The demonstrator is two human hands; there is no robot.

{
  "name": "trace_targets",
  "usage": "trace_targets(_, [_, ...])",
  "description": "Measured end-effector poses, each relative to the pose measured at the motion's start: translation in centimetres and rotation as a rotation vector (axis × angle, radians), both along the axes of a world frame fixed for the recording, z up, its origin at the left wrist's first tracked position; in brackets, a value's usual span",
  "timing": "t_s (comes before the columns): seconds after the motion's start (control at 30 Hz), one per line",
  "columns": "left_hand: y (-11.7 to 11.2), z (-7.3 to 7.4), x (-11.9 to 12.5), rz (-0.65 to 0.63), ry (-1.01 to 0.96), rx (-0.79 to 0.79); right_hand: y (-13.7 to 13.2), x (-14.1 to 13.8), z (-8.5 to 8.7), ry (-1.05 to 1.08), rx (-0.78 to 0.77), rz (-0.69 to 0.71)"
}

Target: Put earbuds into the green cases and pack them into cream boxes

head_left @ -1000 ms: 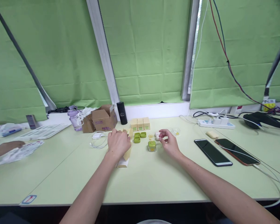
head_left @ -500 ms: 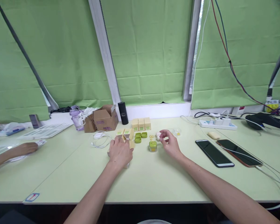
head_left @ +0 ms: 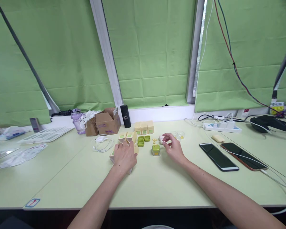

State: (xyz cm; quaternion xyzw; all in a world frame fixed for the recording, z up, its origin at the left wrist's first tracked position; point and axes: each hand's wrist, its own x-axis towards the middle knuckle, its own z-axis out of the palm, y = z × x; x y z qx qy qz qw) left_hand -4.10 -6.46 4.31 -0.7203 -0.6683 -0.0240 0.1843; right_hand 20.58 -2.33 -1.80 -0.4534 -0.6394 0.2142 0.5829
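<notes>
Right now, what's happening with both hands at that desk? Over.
Left hand on small cream cardboard boxes with green labels. Right hand at small white object, grip unclear. Clear square green-lidded jar standing between them.

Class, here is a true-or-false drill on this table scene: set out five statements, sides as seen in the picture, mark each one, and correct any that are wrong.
1. The left hand is at a group of cream boxes. True.
2. The black cylinder stands to the left of the cardboard box. False: the black cylinder stands to the right of the cardboard box.
3. Two phones lie to the right of the right hand. True.
4. The left hand is holding the green-lidded container. False: the green-lidded container stands on the table, between the hands.
5. Both phone screens are brightly lit. False: both are dark.
</notes>
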Motion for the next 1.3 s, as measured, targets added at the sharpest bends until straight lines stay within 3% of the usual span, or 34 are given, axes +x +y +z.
trace_targets(0.2, [-0.1,0.0,0.2,0.004,-0.039,-0.015,-0.1,0.0,0.1,-0.012,0.009,-0.001])
trace_targets(0.37, [-1.5,1.3,0.7,-0.051,-0.084,0.045,-0.2,0.0,0.1,-0.025,0.029,0.001])
trace_targets(0.5, [-2.0,2.4,1.9,-0.217,-0.175,0.224,-0.4,-0.1,0.2,-0.048,0.094,0.014])
trace_targets(0.63, [-0.8,2.7,3.8,-0.414,-0.362,0.443,-0.9,-0.4,0.7,-0.088,0.142,0.064])
trace_targets(0.83, [2.4,1.5,6.6,-0.627,-0.472,0.654,-1.3,-1.0,1.5,-0.022,0.078,0.197])
trace_targets(1.0, [3.8,-0.7,7.8,-0.763,-0.459,0.7,-0.7,-1.2,1.6,0.079,0.022,0.201])
trace_targets(1.13, [3.5,-1.8,7.8,-0.817,-0.481,0.698,-0.1,-1.1,1.2,0.122,0.007,0.144])
trace_targets(1.3, [3.2,-1.4,6.3,-0.897,-0.562,0.64,0.4,-0.4,0.9,0.19,0.015,0.13])
